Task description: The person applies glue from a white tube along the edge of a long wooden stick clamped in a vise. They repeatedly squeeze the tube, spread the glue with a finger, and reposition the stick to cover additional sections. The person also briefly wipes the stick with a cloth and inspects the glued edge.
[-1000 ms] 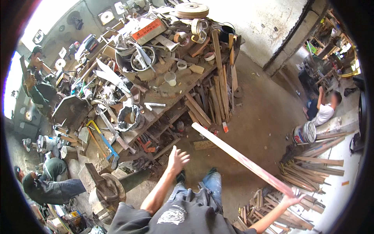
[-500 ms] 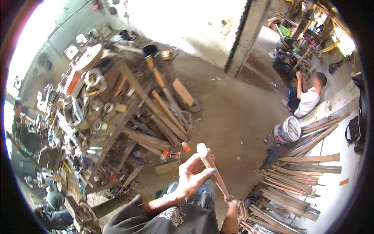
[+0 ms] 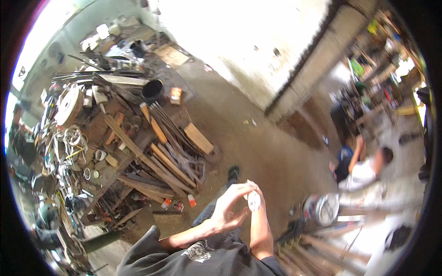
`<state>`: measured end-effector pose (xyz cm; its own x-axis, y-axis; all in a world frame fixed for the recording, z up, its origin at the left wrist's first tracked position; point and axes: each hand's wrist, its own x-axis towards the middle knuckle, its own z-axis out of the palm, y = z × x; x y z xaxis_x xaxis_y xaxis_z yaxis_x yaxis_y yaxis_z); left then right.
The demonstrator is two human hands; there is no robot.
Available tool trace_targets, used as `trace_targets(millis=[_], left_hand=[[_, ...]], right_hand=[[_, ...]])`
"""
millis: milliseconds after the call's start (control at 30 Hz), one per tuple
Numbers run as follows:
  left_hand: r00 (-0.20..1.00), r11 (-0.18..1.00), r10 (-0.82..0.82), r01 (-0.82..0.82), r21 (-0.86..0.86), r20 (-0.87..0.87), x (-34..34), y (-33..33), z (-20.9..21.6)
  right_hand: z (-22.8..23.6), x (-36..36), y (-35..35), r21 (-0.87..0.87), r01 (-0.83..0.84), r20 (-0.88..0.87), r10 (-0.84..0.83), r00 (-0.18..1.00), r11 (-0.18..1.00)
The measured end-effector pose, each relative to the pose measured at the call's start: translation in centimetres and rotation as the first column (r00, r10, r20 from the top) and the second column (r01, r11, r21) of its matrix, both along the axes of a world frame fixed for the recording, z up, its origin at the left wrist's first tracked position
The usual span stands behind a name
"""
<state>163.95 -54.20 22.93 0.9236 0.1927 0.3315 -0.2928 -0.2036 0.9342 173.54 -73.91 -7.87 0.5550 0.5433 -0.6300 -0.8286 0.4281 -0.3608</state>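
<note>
A wooden stick (image 3: 253, 202) is seen almost end-on, so its pale round end faces me and most of its length is hidden. My left hand (image 3: 229, 208) curves round the stick's left side, thumb and fingers reaching to it in a closed loop. Just beyond the pale end, my right hand (image 3: 257, 188) grips the stick; its fingers are partly hidden. Both hands are in front of my dark shirt, close together above the floor.
At left, a cluttered workbench (image 3: 99, 172) bears tools and scrap, with timber (image 3: 138, 147) piled beside it. A black bucket (image 3: 153, 90) stands farther back. On the right are a white bucket (image 3: 328, 208), wooden lengths (image 3: 331, 250) and a seated person (image 3: 361, 172).
The stick has swung from slanting across my front to pointing toward me. My right hand has risen beside my left. The view has shifted, and one of my feet now shows ahead.
</note>
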Motion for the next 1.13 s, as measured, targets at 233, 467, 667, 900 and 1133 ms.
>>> trace_targets(millis=[233,467,667,900,1133], left_hand=[[0.818,0.835,0.528,-0.549,0.037,0.226,17.9,12.6,4.9],[0.283,0.277,0.958,-0.884,0.376,-0.041,28.5,24.7,9.8],[-0.212,-0.227,0.967,-0.969,0.101,0.139,39.4,39.5,5.8],[-0.558,-0.552,0.830,-0.826,-0.120,0.021,45.7,50.6,8.3],[-0.522,-0.456,0.851,-0.682,-0.572,-0.056,49.8,57.9,10.5]], right_hand=[[-8.8,27.4,8.6,-0.586,0.045,-0.253,-0.235,0.939,0.809],[-3.2,45.4,24.1,-0.495,0.104,-0.295,-0.280,0.913,0.863],[0.5,58.2,39.3,-0.034,-0.499,-0.331,0.461,0.823,0.866],[9.0,73.0,64.5,0.181,-0.642,-0.447,0.644,0.621,0.745],[12.5,81.4,89.5,0.517,-0.706,-0.403,0.865,0.300,0.485]])
